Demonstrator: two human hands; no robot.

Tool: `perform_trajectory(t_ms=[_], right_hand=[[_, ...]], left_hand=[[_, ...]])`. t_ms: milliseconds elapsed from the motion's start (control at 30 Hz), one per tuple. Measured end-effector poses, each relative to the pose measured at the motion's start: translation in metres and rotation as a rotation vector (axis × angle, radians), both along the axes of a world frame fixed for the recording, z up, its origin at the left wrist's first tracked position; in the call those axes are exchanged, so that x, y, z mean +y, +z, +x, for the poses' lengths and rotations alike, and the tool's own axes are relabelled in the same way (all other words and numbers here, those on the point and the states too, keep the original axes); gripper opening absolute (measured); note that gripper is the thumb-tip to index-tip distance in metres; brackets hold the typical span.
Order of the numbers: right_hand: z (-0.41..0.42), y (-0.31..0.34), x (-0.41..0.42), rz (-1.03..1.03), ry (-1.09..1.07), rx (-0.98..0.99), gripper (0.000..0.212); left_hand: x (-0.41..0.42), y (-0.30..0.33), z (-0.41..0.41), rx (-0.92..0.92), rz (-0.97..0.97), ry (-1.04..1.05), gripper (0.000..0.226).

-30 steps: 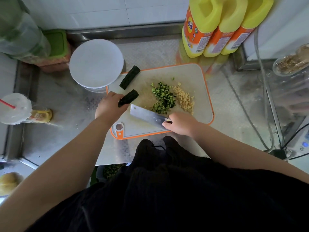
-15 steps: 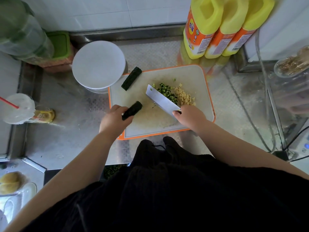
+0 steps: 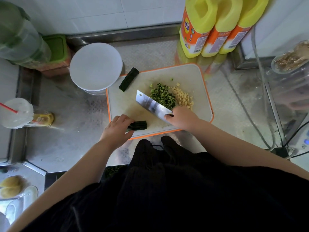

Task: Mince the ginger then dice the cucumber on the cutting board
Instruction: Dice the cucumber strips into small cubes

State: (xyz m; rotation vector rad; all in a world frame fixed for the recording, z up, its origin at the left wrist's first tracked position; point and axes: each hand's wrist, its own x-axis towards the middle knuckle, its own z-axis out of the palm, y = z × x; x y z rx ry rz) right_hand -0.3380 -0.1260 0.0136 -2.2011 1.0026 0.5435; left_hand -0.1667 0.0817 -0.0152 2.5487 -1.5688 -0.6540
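In the last second the cleaver (image 3: 153,106) has swung from the near edge of the cutting board (image 3: 199,77) up toward 1 o'clock, and its flat blade now lies against the diced cucumber (image 3: 162,96), pushing that heap beside the minced ginger (image 3: 183,98). Meanwhile the left hand (image 3: 117,129) has brought its cucumber piece (image 3: 139,125) down to the board's near edge at 7 o'clock. That suggests the ginger is done, one stretch of cucumber is diced, and room has been made for the next cut. The right hand (image 3: 182,120) is wrapped around the cleaver's handle; the left hand grips the cucumber piece by its end. Counted: two uncut cucumber pieces, the second (image 3: 128,79) lying across the board's far-left corner at 11 o'clock; two heaps; one cleaver; one board on the desk (image 3: 75,131); three yellow bottles (image 3: 217,25) at 1 o'clock.
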Motion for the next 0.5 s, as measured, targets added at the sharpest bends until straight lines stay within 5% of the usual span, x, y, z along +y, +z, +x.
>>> perform_trajectory(t_ms=[300,500], right_hand=[[-0.009,0.004,-0.013,-0.013,-0.070,0.005,0.046],[-0.025,0.029,0.008,-0.156,0.073,-0.120,0.035]], left_hand=[[0.002,-0.002,-0.007,0.004,0.021,0.022,0.053],[-0.022,0.014,-0.025,-0.169,-0.664,0.398,0.050]])
